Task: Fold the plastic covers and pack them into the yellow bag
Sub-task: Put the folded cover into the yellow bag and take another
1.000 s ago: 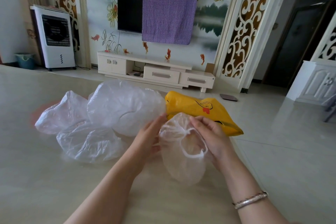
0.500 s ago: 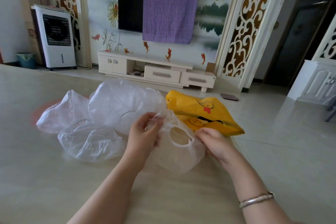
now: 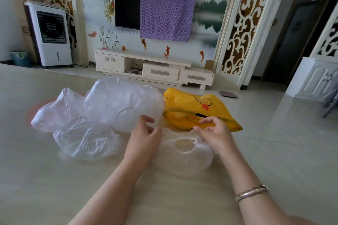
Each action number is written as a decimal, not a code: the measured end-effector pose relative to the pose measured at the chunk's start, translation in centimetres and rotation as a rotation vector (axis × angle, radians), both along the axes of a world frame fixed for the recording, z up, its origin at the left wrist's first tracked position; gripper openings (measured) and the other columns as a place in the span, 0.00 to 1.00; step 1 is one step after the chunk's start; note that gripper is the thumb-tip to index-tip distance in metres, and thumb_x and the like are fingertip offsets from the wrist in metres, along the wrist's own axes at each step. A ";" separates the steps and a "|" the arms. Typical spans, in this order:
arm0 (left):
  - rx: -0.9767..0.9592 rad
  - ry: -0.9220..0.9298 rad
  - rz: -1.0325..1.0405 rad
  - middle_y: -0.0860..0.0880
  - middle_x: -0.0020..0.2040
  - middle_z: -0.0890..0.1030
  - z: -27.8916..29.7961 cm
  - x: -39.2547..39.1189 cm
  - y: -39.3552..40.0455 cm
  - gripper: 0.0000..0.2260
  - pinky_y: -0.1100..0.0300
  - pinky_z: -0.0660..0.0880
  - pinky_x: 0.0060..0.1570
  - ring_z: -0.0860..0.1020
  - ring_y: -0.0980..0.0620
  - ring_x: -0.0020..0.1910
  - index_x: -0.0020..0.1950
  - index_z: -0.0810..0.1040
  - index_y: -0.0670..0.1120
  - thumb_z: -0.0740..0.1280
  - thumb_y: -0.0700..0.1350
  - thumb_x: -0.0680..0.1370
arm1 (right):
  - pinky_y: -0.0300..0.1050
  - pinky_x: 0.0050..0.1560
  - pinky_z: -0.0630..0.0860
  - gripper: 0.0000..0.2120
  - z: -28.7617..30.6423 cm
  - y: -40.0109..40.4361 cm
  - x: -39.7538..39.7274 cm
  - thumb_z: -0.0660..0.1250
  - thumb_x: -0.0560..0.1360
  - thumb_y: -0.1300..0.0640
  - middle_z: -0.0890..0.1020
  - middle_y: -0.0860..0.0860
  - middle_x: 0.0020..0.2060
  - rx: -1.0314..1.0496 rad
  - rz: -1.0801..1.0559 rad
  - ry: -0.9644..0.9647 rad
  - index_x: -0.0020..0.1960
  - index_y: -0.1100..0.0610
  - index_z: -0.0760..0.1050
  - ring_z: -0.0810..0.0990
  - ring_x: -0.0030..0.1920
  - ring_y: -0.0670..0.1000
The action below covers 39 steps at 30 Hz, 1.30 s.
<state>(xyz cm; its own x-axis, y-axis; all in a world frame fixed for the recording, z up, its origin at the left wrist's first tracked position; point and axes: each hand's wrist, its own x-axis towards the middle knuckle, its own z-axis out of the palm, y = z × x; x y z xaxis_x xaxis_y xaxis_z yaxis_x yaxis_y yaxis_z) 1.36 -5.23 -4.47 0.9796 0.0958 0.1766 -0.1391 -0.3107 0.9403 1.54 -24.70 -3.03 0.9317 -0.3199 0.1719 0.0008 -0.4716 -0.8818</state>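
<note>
On the beige tabletop point(image 3: 45, 179), close to the person, a clear elastic-rimmed plastic cover point(image 3: 184, 159) is laid flat with its gathered round opening turned upward. Its left edge is met by the left hand point(image 3: 144, 138), whose fingers are curled with thumb and forefinger drawn together near the rim; whether the film is actually pinched cannot be told, since the fingertips are turned away. The far right part of the rim is gripped by the right hand point(image 3: 214, 133), its fingers bent and its fingertips closed on the crinkled elastic edge. A silver bracelet point(image 3: 251, 192) is worn on the right wrist. Just beyond the right hand, the yellow bag point(image 3: 193, 107) is seen lying on the table, printed with a cartoon figure, its mouth facing the person and slightly agape. To the left of the bag, three more clear plastic covers are heaped unfolded: a large puffed one point(image 3: 118, 104) touching the bag, a smaller one point(image 3: 58, 111) at the far left, and a flatter one point(image 3: 86, 140) nearest the left forearm. Against the far wall, a white TV cabinet point(image 3: 155, 71) is placed beneath a television point(image 3: 127, 2) half draped with a purple cloth point(image 3: 167, 9).
</note>
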 end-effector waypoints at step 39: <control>1.068 -0.097 -0.390 0.50 0.80 0.49 -1.9 -0.1 0.2 0.28 0.53 0.45 0.76 0.46 0.51 0.79 0.80 0.47 0.49 0.49 0.58 0.83 | 0.47 0.77 0.42 0.28 -1.6 0.8 -0.7 0.51 0.84 0.47 0.42 0.46 0.79 -0.820 0.534 0.364 0.80 0.50 0.44 0.40 0.78 0.46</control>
<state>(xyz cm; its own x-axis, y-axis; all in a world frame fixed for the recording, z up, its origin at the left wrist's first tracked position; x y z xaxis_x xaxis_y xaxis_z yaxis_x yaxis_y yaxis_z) 1.30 -5.03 -6.39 0.8872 -0.4572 0.0618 -0.4597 -0.8650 0.2012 0.82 -23.88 -4.59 0.9566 0.2368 -0.1697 0.1835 -0.9422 -0.2802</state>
